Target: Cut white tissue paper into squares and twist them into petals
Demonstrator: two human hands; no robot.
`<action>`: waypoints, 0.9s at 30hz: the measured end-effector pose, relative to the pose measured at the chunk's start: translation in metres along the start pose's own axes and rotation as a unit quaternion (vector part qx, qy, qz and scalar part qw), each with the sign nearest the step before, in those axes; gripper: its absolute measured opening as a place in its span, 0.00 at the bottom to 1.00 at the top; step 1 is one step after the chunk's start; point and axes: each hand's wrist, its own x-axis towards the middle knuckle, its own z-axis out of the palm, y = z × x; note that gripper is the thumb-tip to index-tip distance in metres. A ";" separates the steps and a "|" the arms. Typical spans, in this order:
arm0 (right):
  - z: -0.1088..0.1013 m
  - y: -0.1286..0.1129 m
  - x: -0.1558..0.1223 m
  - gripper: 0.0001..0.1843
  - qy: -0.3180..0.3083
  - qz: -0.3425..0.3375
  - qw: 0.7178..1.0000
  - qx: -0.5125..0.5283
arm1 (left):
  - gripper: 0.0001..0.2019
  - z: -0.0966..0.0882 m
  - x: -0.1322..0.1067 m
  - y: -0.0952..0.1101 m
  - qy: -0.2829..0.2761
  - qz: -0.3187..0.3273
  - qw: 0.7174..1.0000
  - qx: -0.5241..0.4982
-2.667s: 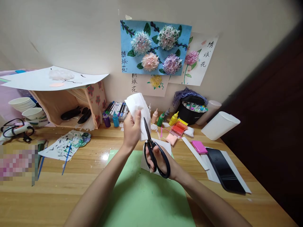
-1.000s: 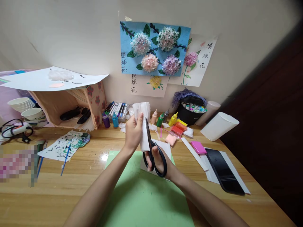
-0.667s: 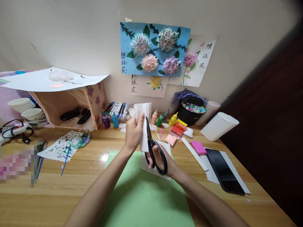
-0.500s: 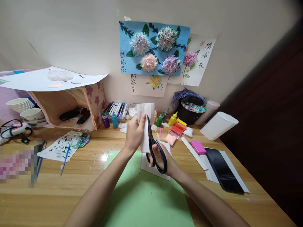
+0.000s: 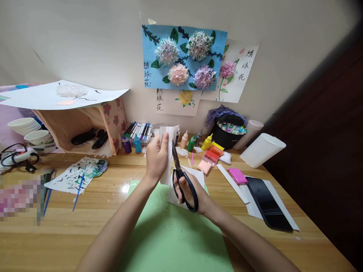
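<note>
My left hand (image 5: 156, 160) is closed on a folded piece of white tissue paper (image 5: 168, 136), holding it upright above the desk. My right hand (image 5: 188, 187) grips black scissors (image 5: 181, 176) through the handle loops, blades pointing up along the tissue's right edge. Both hands hover over a light green sheet (image 5: 176, 234) and a white paper (image 5: 191, 179) lying on the wooden desk (image 5: 85, 215).
Along the wall stand markers (image 5: 138, 130), small paint bottles (image 5: 195, 142), a black pen pot (image 5: 228, 136) and a white container (image 5: 262, 150) on its side. A painted paper with a brush (image 5: 77, 174) lies at left, a black phone (image 5: 268, 204) and pink eraser (image 5: 238, 175) at right.
The tissue has been turned and narrowed in my left hand since the earliest frame. The scissors moved up along its edge and both hands shifted slightly left.
</note>
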 end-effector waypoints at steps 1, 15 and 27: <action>0.000 0.001 0.000 0.34 0.003 -0.003 1.000 0.009 | 0.19 0.001 -0.001 0.000 -0.005 0.008 1.000 0.004; -0.002 0.002 0.002 0.32 0.034 -0.012 0.999 0.012 | 0.19 0.007 -0.008 0.003 -0.030 0.005 1.000 0.000; -0.003 -0.002 0.001 0.32 0.060 -0.020 0.998 0.008 | 0.19 0.008 -0.013 0.009 -0.062 0.006 0.998 -0.026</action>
